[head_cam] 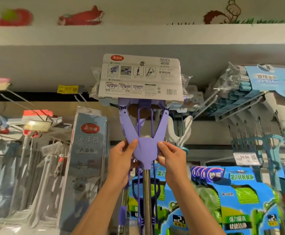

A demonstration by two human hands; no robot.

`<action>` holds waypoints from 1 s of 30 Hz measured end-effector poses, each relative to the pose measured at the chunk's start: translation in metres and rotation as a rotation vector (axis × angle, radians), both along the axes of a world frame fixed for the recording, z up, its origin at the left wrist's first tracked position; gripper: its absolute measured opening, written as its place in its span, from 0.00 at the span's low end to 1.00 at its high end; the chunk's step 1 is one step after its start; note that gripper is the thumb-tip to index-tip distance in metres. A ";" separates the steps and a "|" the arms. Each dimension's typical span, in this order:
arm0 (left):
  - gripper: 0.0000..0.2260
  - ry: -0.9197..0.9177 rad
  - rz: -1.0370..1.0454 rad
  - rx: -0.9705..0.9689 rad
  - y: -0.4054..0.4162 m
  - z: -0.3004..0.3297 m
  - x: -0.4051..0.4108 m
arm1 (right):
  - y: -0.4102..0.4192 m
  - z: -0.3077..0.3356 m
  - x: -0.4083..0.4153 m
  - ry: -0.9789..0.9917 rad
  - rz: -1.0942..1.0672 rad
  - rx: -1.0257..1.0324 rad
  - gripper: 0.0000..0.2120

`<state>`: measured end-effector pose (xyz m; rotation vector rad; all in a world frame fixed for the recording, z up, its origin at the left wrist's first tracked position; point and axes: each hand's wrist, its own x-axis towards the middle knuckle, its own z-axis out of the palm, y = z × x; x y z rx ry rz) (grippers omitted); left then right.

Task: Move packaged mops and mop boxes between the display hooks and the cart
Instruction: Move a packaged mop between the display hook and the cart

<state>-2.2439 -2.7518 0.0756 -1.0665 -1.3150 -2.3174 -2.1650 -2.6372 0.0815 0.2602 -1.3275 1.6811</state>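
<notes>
Purple mop up at the display rack, both hands on its yoke.

The mop (pixel 143 116) stands upright, pole running straight down, its cardboard header (pixel 140 77) directly above the hands. Left hand (pixel 121 158) and right hand (pixel 169 158) each pinch a side of the purple yoke (pixel 146 148), level with each other; the header's eyelet (pixel 142 63) looks ready for a hook.

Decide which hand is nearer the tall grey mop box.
Left. The left hand grips the purple mop yoke beside the grey mop box; the right hand grips the yoke's far side.
</notes>
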 end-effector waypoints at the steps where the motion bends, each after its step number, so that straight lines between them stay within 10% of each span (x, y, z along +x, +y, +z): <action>1: 0.04 0.003 0.009 0.005 0.000 0.002 -0.002 | 0.001 0.003 -0.002 0.002 0.010 0.009 0.10; 30: 0.07 0.073 -0.018 0.007 -0.077 0.054 -0.091 | -0.082 0.054 -0.087 -0.005 -0.055 0.001 0.07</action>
